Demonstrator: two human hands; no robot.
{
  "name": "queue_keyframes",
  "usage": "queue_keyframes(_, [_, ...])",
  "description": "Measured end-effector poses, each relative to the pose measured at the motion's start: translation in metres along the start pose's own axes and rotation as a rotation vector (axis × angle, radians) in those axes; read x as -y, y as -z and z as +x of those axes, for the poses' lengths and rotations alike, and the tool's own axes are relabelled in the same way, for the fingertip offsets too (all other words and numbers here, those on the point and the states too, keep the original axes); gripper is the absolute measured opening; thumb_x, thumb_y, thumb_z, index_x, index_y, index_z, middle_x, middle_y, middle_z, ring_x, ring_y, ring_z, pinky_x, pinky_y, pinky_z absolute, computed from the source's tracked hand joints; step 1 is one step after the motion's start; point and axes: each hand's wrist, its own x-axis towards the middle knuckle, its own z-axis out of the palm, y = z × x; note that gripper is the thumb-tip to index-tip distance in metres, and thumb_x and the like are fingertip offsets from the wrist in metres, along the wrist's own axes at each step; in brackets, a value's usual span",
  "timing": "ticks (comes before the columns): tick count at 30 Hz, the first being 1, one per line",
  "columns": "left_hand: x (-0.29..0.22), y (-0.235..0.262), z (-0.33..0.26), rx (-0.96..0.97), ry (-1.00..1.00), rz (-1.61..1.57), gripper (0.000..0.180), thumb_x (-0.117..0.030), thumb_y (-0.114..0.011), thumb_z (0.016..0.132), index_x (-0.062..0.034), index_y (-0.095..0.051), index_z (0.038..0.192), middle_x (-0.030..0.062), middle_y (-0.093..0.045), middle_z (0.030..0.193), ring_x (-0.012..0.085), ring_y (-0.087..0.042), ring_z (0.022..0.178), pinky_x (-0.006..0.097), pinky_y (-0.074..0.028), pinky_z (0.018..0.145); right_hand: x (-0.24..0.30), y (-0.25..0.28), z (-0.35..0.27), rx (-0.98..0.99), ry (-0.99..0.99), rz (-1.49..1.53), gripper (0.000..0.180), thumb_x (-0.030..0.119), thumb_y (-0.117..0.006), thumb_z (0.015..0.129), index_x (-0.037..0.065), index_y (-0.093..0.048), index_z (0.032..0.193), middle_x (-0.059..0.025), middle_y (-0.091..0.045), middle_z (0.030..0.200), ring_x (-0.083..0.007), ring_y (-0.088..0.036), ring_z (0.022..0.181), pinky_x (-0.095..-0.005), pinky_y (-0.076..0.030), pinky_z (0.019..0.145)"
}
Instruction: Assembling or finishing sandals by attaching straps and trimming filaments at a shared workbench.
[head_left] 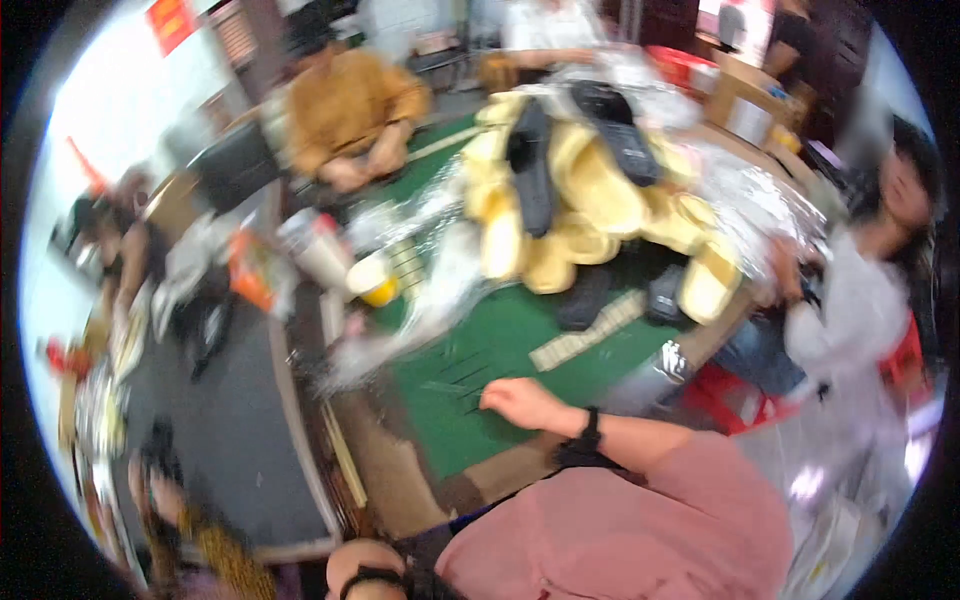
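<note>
My right hand [525, 403], with a black band at the wrist, is over the green table mat [445, 440]. Its fingers are curled together, and blur hides whether something thin is pinched in them. Several thin dark strips [462, 372] lie on the mat beside the fingertips. Only part of my left hand [362, 562] shows at the lower edge, by another black band; its fingers are hidden. Beyond my right hand rises a pile of pale yellow slippers [600, 190] with black slippers [529, 165] among them. A pale strip with markings [588, 330] lies before the pile.
Clear plastic wrapping [440, 290] spreads left of the pile, near a yellow and white cup [372, 281]. A grey table [230, 440] stands at the left. People sit across and at the right, near a red stool [735, 400]. A cardboard box [745, 100] stands far right.
</note>
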Motion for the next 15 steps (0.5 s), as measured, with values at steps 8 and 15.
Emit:
queue_keyframes(8, [0.090, 0.007, -0.026, -0.134, 0.264, 0.612, 0.022, -0.012, -0.077, 0.071, -0.0119, -0.058, 0.082, 0.0222, -0.050, 0.127, 0.0324, -0.052, 0.106, 0.042, -0.046, 0.080, 0.007, -0.009, -0.006, 0.047, -0.053, 0.171, 0.016, 0.012, -0.052, 0.092, 0.004, -0.062, 0.084, 0.0053, -0.052, 0.072, -0.0041, -0.041, 0.061, -0.0209, -0.031, 0.053])
queue_keyframes(15, [0.088, 0.023, -0.040, 0.034, 0.598, 0.738, 0.017, 0.002, -0.071, 0.073, -0.0049, -0.057, 0.080, 0.0136, -0.059, 0.118, 0.0268, -0.055, 0.102, 0.038, -0.045, 0.085, -0.021, -0.005, 0.005, 0.138, -0.230, 0.326, 0.016, 0.016, -0.049, 0.097, 0.007, -0.057, 0.085, 0.0085, -0.034, 0.061, 0.0000, -0.029, 0.051, -0.0197, -0.018, 0.045])
